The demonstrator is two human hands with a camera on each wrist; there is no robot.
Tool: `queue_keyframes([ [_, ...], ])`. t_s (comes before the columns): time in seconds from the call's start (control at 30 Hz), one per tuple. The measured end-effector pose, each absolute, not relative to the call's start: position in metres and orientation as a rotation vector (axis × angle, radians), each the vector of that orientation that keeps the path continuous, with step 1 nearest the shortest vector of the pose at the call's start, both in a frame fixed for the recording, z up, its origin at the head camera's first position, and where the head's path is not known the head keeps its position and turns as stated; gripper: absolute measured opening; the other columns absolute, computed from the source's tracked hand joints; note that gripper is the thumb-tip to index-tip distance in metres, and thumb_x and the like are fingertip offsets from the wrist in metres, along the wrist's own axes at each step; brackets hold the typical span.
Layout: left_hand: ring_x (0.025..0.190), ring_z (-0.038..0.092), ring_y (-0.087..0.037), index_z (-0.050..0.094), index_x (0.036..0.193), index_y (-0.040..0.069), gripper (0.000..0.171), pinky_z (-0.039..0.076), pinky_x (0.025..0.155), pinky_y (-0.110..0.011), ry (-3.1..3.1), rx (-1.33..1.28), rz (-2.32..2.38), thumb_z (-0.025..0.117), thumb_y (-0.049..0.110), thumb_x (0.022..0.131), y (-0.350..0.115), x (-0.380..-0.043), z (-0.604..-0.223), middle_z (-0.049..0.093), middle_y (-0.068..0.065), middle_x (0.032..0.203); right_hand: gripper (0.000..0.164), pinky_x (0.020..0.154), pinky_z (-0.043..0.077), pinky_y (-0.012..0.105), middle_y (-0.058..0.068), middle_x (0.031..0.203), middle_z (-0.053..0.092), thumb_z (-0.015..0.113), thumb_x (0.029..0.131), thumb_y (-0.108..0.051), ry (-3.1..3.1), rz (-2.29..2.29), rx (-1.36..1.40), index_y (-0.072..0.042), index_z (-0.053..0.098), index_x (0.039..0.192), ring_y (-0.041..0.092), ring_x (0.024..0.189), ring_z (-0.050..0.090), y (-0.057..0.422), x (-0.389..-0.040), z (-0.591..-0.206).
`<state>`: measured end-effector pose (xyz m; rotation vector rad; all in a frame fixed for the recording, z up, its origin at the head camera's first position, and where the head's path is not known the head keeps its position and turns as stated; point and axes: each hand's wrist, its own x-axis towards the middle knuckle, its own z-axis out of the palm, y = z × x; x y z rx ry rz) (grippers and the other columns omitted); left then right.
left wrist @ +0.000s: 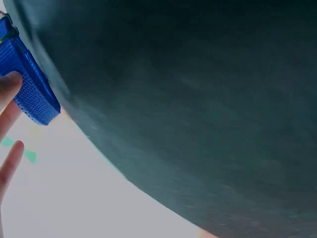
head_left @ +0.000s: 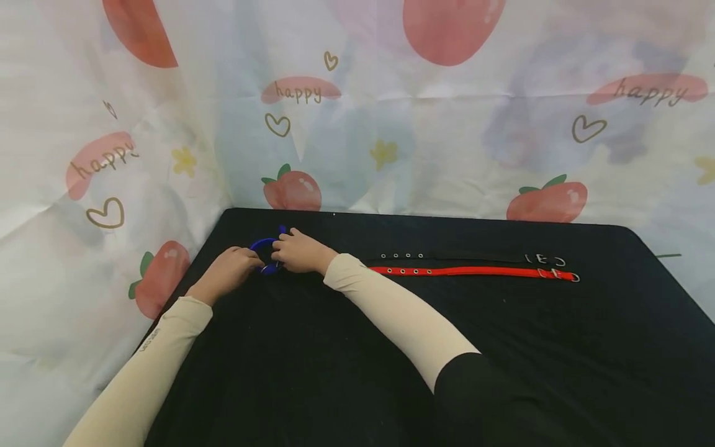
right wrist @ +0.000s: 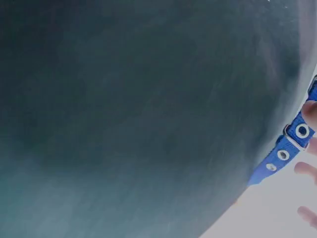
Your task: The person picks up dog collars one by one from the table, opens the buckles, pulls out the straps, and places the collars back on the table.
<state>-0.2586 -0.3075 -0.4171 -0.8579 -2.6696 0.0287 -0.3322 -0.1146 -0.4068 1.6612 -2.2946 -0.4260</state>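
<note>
A blue collar [head_left: 270, 269] is bent into a loop above the far left part of the black table. My left hand [head_left: 230, 271] pinches one side of the loop; in the left wrist view its thumb presses the woven blue strap [left wrist: 35, 96] near a metal fitting. From the other side my right hand [head_left: 304, 250] holds the collar. The right wrist view shows the strap [right wrist: 292, 144] with metal-ringed holes passing through a metal loop, the right thumb close by on it. Part of the collar is hidden behind the fingers.
A red collar [head_left: 486, 271] lies stretched out right of my hands, partly behind my right sleeve. Just beyond it lies a black collar [head_left: 540, 258] with metal fittings, parallel to it. A printed cloth [head_left: 447, 143] hangs behind the black table [head_left: 346, 372] and on its left.
</note>
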Motion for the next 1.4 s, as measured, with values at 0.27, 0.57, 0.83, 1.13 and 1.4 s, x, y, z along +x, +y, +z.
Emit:
queue_keyframes([
  [0.27,0.086,0.065,-0.022,0.072,0.091,0.007,0.015,0.051,0.084,-0.039,-2.413,-1.028,-0.038,0.069,-0.002,0.079,-0.259,-0.249,-0.403,0.069,-0.005,0.089,0.021,0.095,0.041,0.038,-0.004,0.109,0.066,0.056,0.093,-0.029,-2.149,-0.372,1.708,-0.018,0.062,0.111,0.018,0.105,0.056,-0.037,-0.318,-0.393],
  [0.57,0.096,0.063,-0.018,0.068,0.096,0.01,0.016,0.049,0.092,-0.036,-2.335,-1.178,-0.086,0.072,0.017,0.082,-0.187,-0.236,-0.389,0.067,-0.003,0.098,0.025,0.093,0.044,0.039,-0.003,0.096,0.067,0.073,0.081,-0.027,-1.927,-0.149,1.595,-0.016,0.064,0.101,0.019,0.095,0.058,0.06,-0.282,-0.377],
  [0.83,0.094,0.064,-0.016,0.065,0.104,0.01,0.029,0.048,0.093,-0.033,-2.389,-1.139,-0.073,0.066,0.033,0.086,-0.126,-0.222,-0.374,0.068,-0.002,0.097,0.032,0.089,0.047,0.041,-0.001,0.09,0.069,0.08,0.073,-0.027,-1.997,-0.03,1.474,-0.013,0.068,0.098,0.019,0.089,0.06,0.104,-0.248,-0.355],
  [1.13,0.096,0.064,-0.015,0.067,0.105,0.012,0.023,0.047,0.095,-0.034,-2.367,-1.098,-0.423,0.069,0.023,0.085,-0.096,-0.201,-0.374,0.071,0.0,0.1,0.032,0.087,0.045,0.042,0.0,0.088,0.067,0.083,0.068,-0.02,-2.209,0.321,1.398,-0.012,0.069,0.096,0.019,0.089,0.059,0.149,-0.222,-0.347],
  [1.4,0.095,0.062,-0.012,0.063,0.109,0.012,0.034,0.044,0.1,-0.034,-2.421,-1.102,-0.562,0.072,0.03,0.081,-0.077,-0.189,-0.372,0.069,0.001,0.102,0.029,0.087,0.046,0.041,0.0,0.088,0.069,0.082,0.068,-0.018,-2.251,0.402,1.365,-0.012,0.071,0.094,0.017,0.087,0.061,0.164,-0.206,-0.344],
])
